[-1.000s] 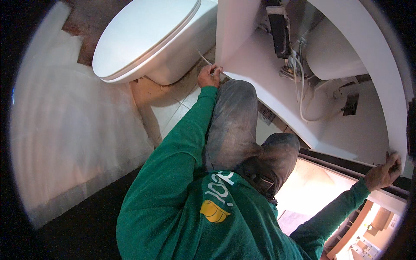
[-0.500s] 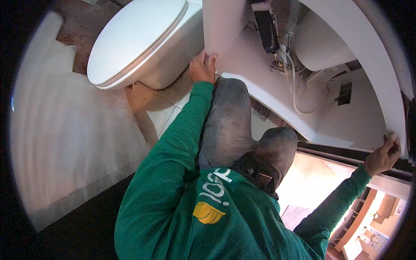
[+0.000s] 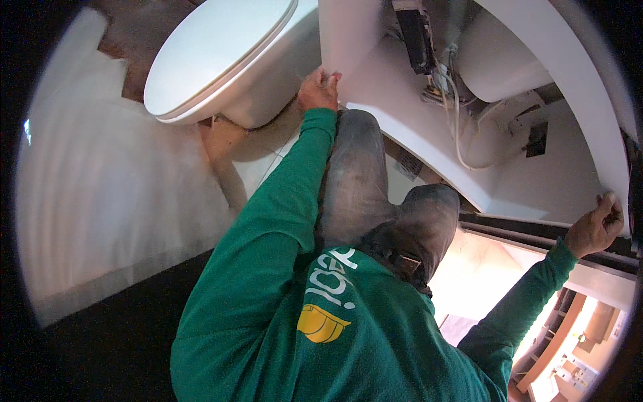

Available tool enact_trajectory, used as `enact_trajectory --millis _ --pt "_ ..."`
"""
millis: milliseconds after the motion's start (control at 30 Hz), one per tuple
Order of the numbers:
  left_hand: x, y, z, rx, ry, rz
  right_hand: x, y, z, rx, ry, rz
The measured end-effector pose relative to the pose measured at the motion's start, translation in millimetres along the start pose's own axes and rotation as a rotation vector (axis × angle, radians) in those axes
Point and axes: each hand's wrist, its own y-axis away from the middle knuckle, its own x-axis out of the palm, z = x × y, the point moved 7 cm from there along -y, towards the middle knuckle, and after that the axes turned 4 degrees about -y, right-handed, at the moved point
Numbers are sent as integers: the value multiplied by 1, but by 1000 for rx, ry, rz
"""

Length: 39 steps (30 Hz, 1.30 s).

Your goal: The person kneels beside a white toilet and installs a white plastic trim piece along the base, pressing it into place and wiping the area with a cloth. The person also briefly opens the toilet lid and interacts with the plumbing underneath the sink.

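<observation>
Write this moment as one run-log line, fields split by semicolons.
left hand: at left edge of white cabinet; right hand: at its right edge; inside cabinet: pale hose; far left: toilet

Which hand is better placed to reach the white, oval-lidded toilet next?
Probably the left hand: it appears close beside the white, oval-lidded toilet, whereas the right hand is much farther off, by the lower end of the curved white panel.

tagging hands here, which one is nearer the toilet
The green-sleeved left hand, beside the white oval-lidded toilet; the green-sleeved right hand is across the white cabinet, by its curved edge.
</observation>
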Motion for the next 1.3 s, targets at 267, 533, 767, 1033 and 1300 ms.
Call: enact_trajectory --millis 267,533,767,1033,1300 --pt "29 26 66 -99 -163 245 2 -2 -2 -48 205 70" --pt "36 40 75 -216 72 193 -8 -6 0 -96 241 92" --pt "43 35 102 -51 236 157 -14 -16 -22 -50 35 115" --pt "42 30 102 -28 -72 161 2 5 33 -106 40 -10" --pt "47 20 94 -135 -296 249 -2 4 33 -125 175 -23"
